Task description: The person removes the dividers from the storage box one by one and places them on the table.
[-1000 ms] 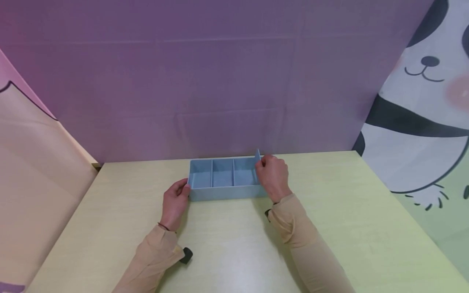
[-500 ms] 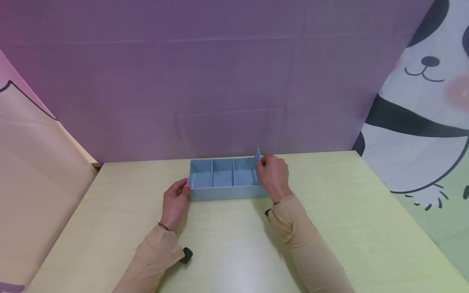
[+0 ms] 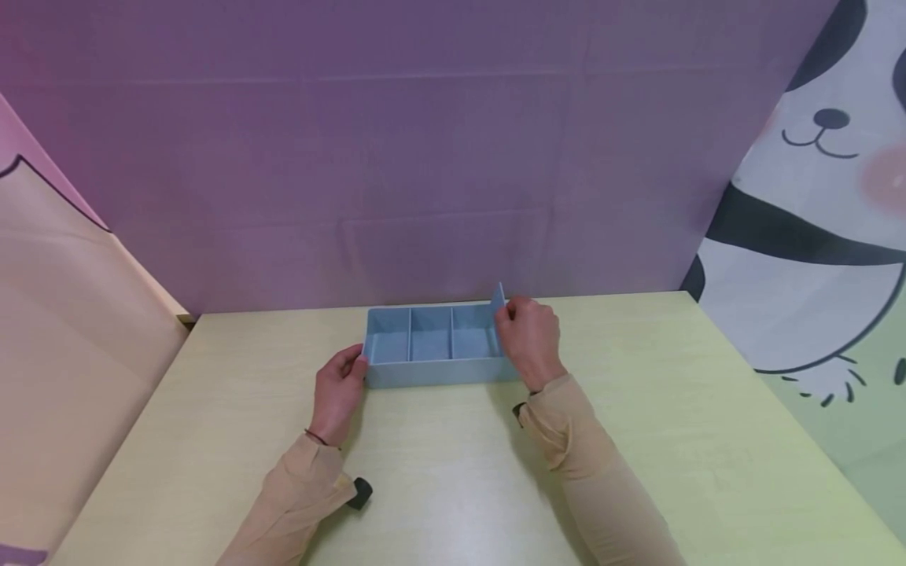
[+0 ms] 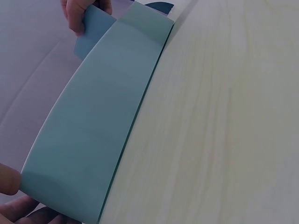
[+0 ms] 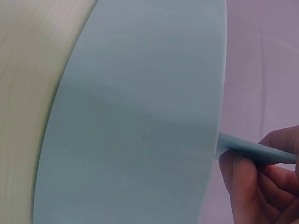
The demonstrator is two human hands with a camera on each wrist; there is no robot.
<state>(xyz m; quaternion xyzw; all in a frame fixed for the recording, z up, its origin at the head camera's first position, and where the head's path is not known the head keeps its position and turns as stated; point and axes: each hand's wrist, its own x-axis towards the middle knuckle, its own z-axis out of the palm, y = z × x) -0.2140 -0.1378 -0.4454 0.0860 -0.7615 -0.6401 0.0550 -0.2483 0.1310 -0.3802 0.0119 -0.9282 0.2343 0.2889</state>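
Two tan sleeves come in nearest, a small black block at the left cuff, both arms reaching over a pale table. Beyond the cuffs, the left hand holds the left end of a blue box, thumb at the near corner and fingers against the end; this looks like a steadying grip. The box sits on the table near its far edge, long side towards the person, with two upright dividers parting the bays in sight. At its right part, the right hand pinches a loose panel between thumb and bent fingers, the other fingers folded in. The panel stands on edge, its top above the rim; how deep its lower edge reaches, and whether it sits in a slot, cannot be told, since the hand and the near wall hide that part. The step in hand seems to be working this panel into or out of its place; which of the two, the pictures do not settle. Either way, the next move calls for the panel to be kept square across the box, moved straight along its own plane, while the left hand keeps the box from sliding. Tilting it could make it bind. Behind the table hangs a purple sheet, with a panda print at the right.
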